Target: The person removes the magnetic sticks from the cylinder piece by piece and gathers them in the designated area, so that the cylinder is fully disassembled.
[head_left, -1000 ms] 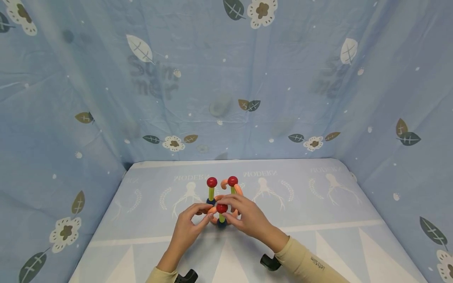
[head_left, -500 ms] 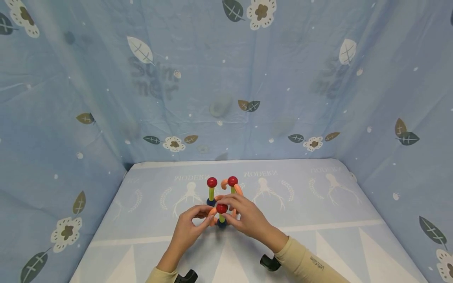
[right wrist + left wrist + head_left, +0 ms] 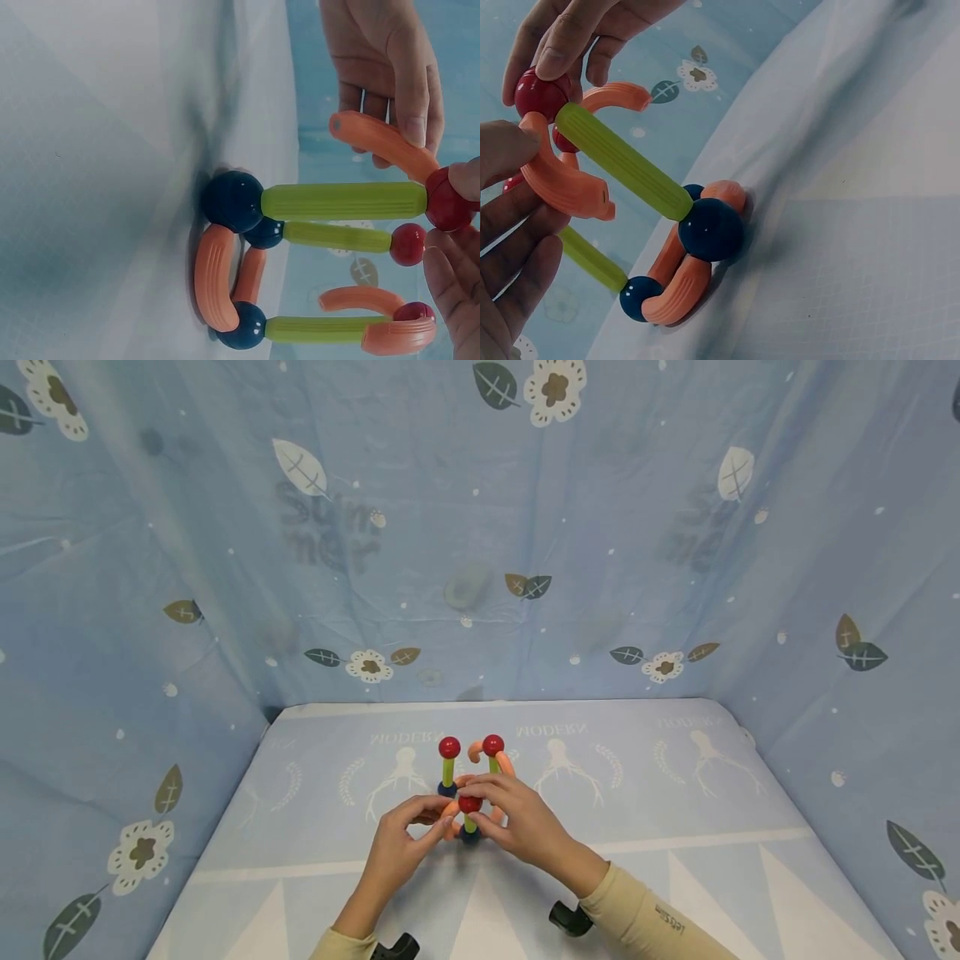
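A toy frame of balls and rods stands on the table, with dark blue balls (image 3: 231, 202) at its base and upright green rods (image 3: 345, 201) topped by red balls. My right hand (image 3: 536, 827) grips the nearest red ball (image 3: 538, 99) with thumb and fingers, at the top of its green rod. From the left, my left hand (image 3: 397, 843) pinches an orange curved rod (image 3: 566, 180). One end of that rod meets the held red ball; the other end is free and points downward. Other orange curved rods (image 3: 214, 279) link the blue balls at the base.
Behind my hands, a second red ball (image 3: 449, 747) tops a green rod at the left. A third red ball (image 3: 492, 744) at the right carries orange curved rods (image 3: 360, 298) with free ends. Patterned blue cloth (image 3: 480, 527) encloses the patterned table (image 3: 637, 793) at back and sides.
The orange curved rod in my left hand has turned so that its free end hangs lower. My right hand stays on the red ball, and the frame stands where it was.
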### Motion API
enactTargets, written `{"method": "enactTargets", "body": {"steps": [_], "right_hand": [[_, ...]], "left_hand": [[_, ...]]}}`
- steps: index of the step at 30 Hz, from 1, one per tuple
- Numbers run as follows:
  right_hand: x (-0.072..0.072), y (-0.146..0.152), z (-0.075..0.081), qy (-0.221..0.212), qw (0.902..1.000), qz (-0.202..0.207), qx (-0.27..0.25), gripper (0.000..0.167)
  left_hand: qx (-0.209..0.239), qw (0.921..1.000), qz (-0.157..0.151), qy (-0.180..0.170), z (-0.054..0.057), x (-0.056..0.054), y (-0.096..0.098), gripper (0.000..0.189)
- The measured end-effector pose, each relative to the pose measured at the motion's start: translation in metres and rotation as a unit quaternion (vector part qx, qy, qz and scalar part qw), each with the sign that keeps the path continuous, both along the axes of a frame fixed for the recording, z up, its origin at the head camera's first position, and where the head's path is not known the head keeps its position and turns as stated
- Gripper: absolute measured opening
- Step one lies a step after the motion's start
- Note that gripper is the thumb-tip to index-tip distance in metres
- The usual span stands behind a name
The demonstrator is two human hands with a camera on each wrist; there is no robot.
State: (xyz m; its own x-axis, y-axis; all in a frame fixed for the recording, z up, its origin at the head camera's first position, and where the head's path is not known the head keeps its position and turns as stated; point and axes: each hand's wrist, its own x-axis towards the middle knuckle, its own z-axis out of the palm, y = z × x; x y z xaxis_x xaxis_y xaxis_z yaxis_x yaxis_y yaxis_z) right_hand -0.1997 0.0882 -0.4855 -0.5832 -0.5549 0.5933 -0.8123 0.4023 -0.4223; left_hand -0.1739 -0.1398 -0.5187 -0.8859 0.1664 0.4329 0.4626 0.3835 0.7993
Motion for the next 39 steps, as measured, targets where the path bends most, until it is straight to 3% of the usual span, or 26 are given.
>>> {"method": "enactTargets", "body": {"steps": [15,26,33,39], "right_hand": [[0.000,-0.002,0.002,0.000,0.9999,-0.007,-0.011,0.039],[0.002,-0.002,0.003,-0.017,0.9996,-0.023,-0.006,0.038],[0.002,-0.002,0.003,-0.032,0.9991,-0.028,-0.004,0.039],[0.003,-0.001,0.003,-0.046,0.9986,-0.025,-0.006,0.040]], "left_hand": [[0.008,0.9997,0.022,0.009,0.001,0.000,-0.001,0.020],[0.032,0.9905,0.121,-0.056,-0.003,-0.007,-0.021,0.016],[0.021,0.9780,0.180,-0.103,-0.020,-0.018,-0.034,0.022],[-0.015,0.9700,0.216,-0.111,-0.035,-0.034,-0.046,0.023]]}}
